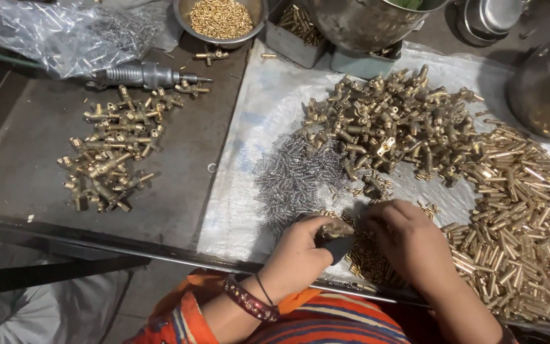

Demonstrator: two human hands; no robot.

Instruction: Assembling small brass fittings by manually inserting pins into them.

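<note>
While held: one brass fitting (pixel 337 228) (both hands).

Workbench, seen from above: left hand (pixel 300 251) closed around a brass valve body (pixel 337 227), held over a dark tool tip (pixel 338 247); right hand (pixel 408 239) touching the same piece from the other side. White sheet (pixel 249 127) bearing a heap of small steel springs (pixel 297 175), a pile of brass fittings (pixel 396 124) and a spread of brass pins (pixel 523 216). Separate cluster of assembled brass fittings (pixel 112 150) on the grey table (pixel 27 165). Metal bowl of small brass pieces (pixel 221 19) at the far edge.
</note>
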